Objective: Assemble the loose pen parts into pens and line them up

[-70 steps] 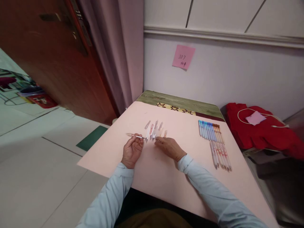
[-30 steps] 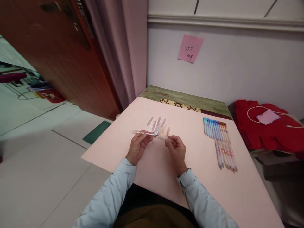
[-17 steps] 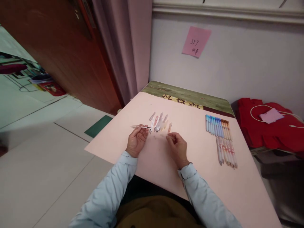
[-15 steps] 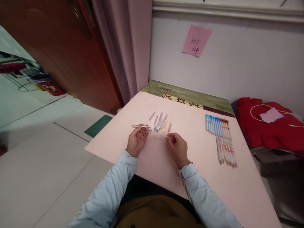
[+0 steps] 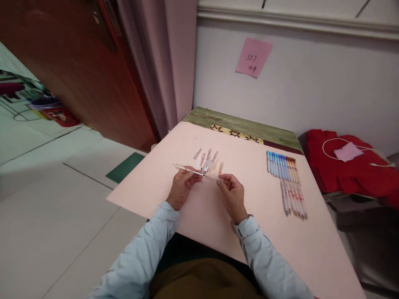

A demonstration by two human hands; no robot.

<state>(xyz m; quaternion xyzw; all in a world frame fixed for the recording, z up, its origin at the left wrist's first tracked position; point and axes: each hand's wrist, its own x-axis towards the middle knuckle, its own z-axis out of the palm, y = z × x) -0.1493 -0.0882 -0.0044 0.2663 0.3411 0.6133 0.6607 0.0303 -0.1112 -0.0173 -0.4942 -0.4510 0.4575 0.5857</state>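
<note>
My left hand (image 5: 181, 187) pinches a thin white pen refill (image 5: 187, 169) that sticks out to the left. My right hand (image 5: 232, 194) holds a pale, clear pen barrel (image 5: 213, 176) against the refill's right end, so the two pieces meet between my hands just above the pink sheet (image 5: 199, 216). Just beyond my fingers lies a small cluster of loose pen parts (image 5: 208, 160).
Assembled pens lie in two rows at the right: blue and orange ones (image 5: 280, 167) and white-pink ones (image 5: 293, 199). The pink sheet covers a green wooden table (image 5: 240, 126). A red cloth with a white cable (image 5: 349, 166) sits to the right. A pink sticky note (image 5: 253, 57) hangs on the wall.
My right hand, near the sheet half a second ago, has lifted with the clear barrel and brought it to the refill in my left hand. The camera shifted slightly.
</note>
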